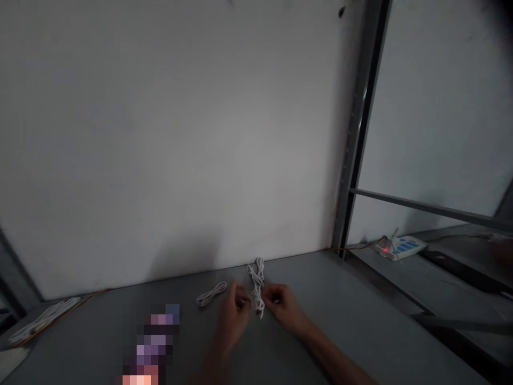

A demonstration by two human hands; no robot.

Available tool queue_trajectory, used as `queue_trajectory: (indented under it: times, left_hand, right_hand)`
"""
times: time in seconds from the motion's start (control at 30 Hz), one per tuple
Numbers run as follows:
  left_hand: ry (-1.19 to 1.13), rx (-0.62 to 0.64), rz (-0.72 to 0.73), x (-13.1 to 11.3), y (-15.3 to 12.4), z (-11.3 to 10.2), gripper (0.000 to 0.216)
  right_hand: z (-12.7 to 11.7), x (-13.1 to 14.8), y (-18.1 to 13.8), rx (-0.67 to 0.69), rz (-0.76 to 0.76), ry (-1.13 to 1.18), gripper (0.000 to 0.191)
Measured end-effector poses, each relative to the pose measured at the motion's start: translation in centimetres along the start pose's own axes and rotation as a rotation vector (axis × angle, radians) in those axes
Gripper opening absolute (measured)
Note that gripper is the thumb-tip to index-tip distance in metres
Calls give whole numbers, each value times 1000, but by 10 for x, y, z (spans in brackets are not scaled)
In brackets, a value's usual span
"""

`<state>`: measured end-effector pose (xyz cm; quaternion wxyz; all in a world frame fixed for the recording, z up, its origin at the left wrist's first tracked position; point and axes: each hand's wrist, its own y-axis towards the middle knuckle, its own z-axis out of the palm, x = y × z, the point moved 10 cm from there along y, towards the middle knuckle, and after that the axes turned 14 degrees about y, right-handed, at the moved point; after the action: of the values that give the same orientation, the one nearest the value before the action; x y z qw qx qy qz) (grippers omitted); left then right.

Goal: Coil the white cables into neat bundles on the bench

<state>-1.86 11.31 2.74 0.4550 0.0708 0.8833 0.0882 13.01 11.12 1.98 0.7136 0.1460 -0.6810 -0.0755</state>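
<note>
A white cable (257,293), folded into a bundle that is narrow at its middle, lies on the grey tabletop between my two hands. My left hand (237,309) is just left of it, its fingers curled in and pressed together. To the right, my right hand (282,305) bends thumb and fingers into a ring, and their tips come up against the cable's side. Whatever sits between the fingertips of either hand is too small and dim to make out. A second white cable bundle (211,294) rests left of my left hand, apart from it.
White cables (44,321) lie at the far left beside a thin reddish wire. A pixelated patch (150,342) hides part of the table. Behind stands a white wall (200,133). On the right are a metal post (356,128) and a power strip (403,247) with a red light.
</note>
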Motion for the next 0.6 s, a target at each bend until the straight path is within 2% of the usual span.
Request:
queue_trajectory:
  times: [0.03,0.1,0.13,0.23,0.43,0.6]
  left_hand:
    - [24,-14,91,-14,-3,-5,27]
    - [49,57,295,-41,-12,-5,43]
    - [47,79,333,-47,-15,-4,41]
    - [37,104,286,-42,-14,-1,28]
    - [-83,194,143,-17,-5,15,34]
    - [-163,196,90,-12,-2,15,34]
  right_hand:
    - [-3,-5,1,-24,38,42,21]
    - [-6,-15,2,-39,117,104,25]
    - [-4,-20,2,-28,160,132,27]
    - [9,-29,-3,68,251,204,29]
    - [23,-21,-5,154,170,219,30]
    - [28,-28,-5,212,229,273,33]
